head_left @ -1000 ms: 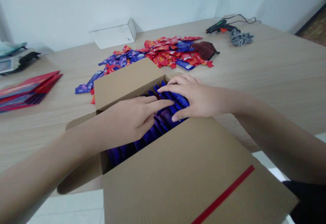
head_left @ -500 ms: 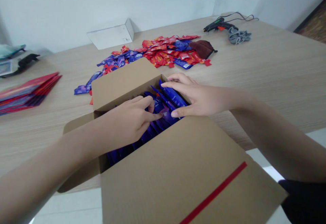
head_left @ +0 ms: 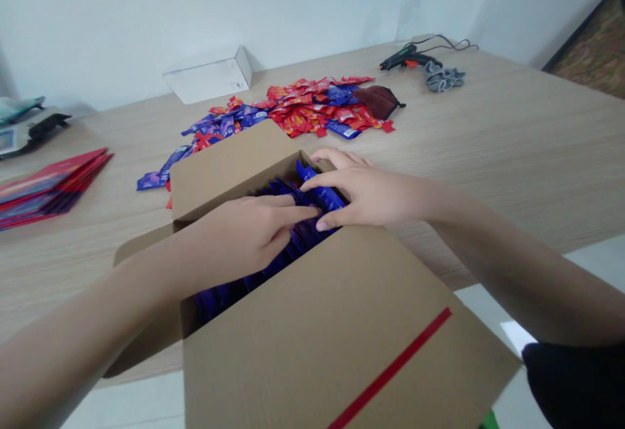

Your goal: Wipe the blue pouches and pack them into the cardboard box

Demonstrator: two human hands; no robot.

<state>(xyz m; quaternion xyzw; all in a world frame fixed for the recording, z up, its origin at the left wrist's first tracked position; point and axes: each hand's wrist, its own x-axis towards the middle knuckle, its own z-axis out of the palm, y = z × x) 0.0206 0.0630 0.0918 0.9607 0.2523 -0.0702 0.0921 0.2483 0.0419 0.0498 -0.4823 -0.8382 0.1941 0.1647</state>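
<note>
An open cardboard box (head_left: pixel 234 172) holds a tightly packed row of blue-purple sachets (head_left: pixel 312 234). My left hand (head_left: pixel 261 227) reaches over the box from the left. Its index finger stretches out onto the sachets near the right end, while the other fingers dip partly out of sight. At the box's right end lies my right hand (head_left: pixel 356 188), with thumb and fingers spread. Its thumb and index finger straddle the last blue sachet (head_left: pixel 325 191), and the farther fingers lie over the box's far right corner.
Red and blue sachets (head_left: pixel 297 120) lie heaped behind the box, with a brown pouch (head_left: pixel 378 100) on them. Around them are a white box (head_left: pixel 209 77), a glue gun (head_left: pixel 410 56), grey cloth (head_left: pixel 444 77), a clear bottle (head_left: pixel 410 12) and flat red-blue folded packaging (head_left: pixel 53 185).
My left index finger has pushed farther right among the sachets, closer to my right thumb. The sachets near the right end have shifted. The whole view has moved slightly.
</note>
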